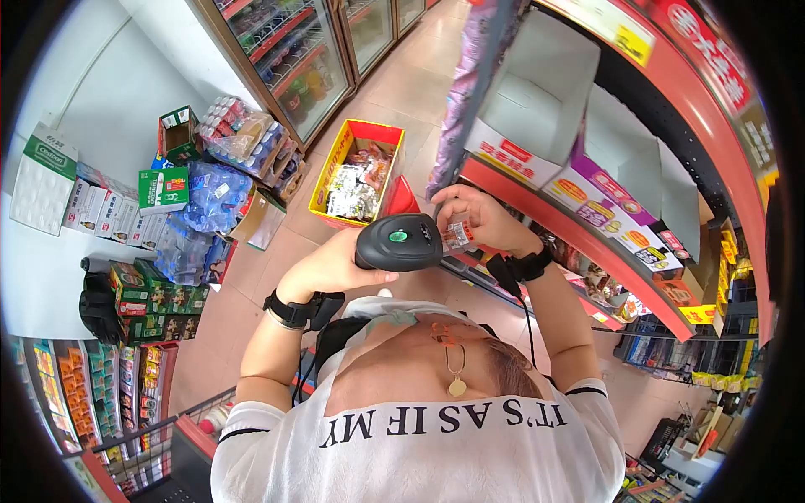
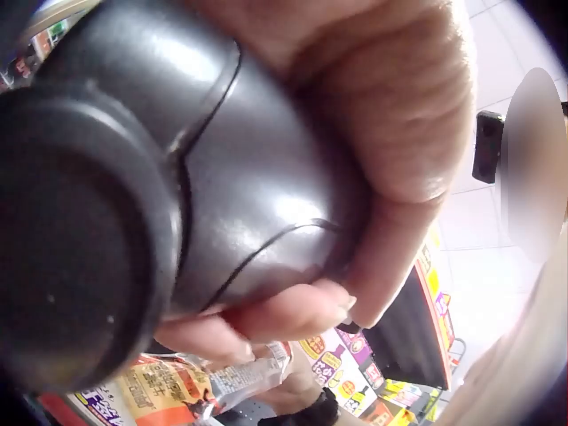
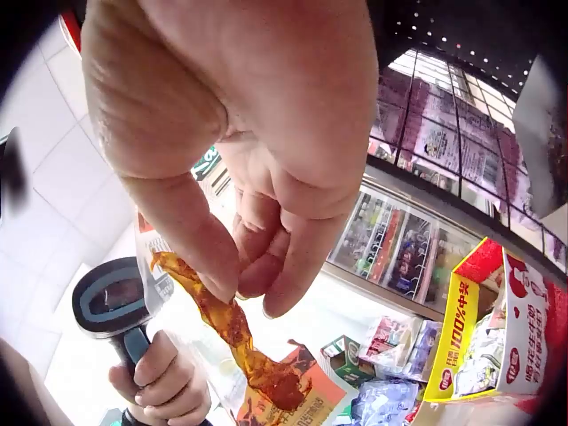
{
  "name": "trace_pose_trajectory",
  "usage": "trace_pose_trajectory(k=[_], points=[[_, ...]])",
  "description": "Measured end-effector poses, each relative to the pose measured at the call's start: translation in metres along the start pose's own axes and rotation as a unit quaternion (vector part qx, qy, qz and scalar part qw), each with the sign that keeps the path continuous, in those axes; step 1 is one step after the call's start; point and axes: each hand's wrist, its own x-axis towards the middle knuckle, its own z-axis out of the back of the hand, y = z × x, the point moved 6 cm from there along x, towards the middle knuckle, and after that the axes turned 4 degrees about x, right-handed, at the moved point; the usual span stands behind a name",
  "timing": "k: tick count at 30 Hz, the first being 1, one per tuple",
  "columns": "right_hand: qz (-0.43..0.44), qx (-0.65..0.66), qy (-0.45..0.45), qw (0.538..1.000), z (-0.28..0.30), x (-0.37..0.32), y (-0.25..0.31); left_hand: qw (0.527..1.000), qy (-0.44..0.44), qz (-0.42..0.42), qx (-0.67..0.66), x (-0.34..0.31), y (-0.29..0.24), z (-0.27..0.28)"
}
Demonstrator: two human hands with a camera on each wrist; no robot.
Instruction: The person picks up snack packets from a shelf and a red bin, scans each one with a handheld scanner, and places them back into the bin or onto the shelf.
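My left hand (image 1: 329, 264) grips a black handheld barcode scanner (image 1: 399, 243), whose top has a small green label. Fingers and thumb wrap round its handle in the left wrist view, where the scanner body (image 2: 266, 195) fills much of the picture. Just right of the scanner head, my right hand (image 1: 485, 220) pinches a small clear-and-orange snack packet (image 3: 232, 333) between thumb and fingertips. Reddish-brown food shows through the clear film, and printed orange panels lie toward its lower end. In the right wrist view the scanner's window (image 3: 111, 302) faces toward the packet.
A yellow-and-red carton (image 1: 390, 134) of small packets stands ahead on the tiled floor. To the right rises a shelf (image 1: 470, 172) with open display boxes (image 1: 537, 101). Bottled-drink packs (image 1: 220, 197) and cartons are stacked left, near glass-door coolers (image 1: 314, 84).
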Motion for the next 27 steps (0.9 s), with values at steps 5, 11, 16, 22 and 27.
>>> trace_pose_trajectory(k=[5,11,16,22,27], points=[[-0.022,-0.012,-0.026,0.999,-0.008,0.046,-0.008,1.0,0.012,-0.012,0.006,-0.006,0.026,0.037],[0.005,-0.05,0.004,0.999,-0.023,0.087,-0.012,1.0,0.002,0.003,0.019,-0.017,0.044,0.071],[-0.018,-0.022,0.002,1.0,-0.027,0.108,-0.026,1.0,-0.021,0.0,-0.012,-0.029,0.056,0.091],[-0.022,0.044,0.045,0.998,-0.03,0.124,-0.044,0.999,-0.033,0.014,-0.006,-0.046,0.061,0.105],[-0.002,0.038,0.064,0.997,-0.04,0.135,-0.052,0.998,-0.049,0.036,-0.033,-0.049,0.078,0.11]])
